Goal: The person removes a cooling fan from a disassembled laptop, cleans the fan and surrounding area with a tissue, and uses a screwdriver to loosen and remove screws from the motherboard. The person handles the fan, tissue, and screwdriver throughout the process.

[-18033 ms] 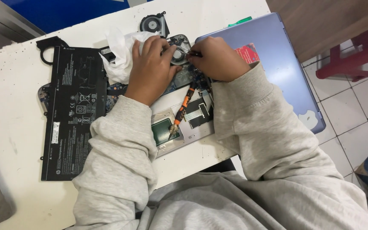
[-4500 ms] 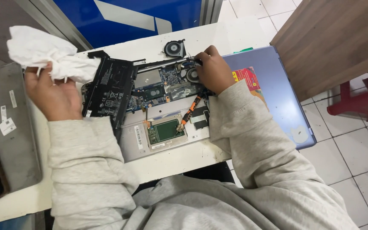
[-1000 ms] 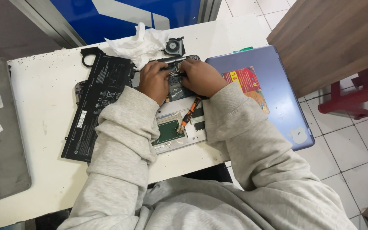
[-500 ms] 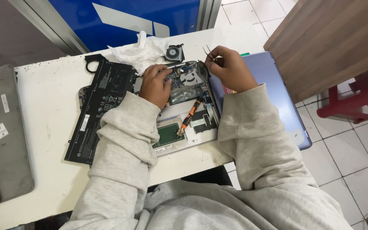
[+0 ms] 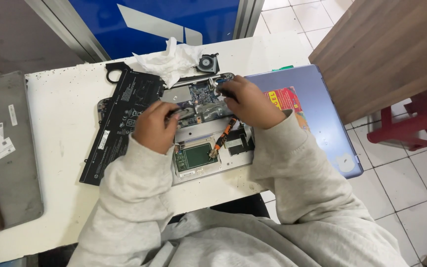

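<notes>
Hands (image 5: 154, 126) on opened laptop (image 5: 208, 131), tool (image 5: 218, 85) perhaps

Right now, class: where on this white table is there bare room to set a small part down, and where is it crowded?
Bare table lies between the grey panel and the black battery; a smaller strip runs right of the small fan. It is crowded around the opened laptop, where both hands work, and by the crumpled tissue.
</notes>
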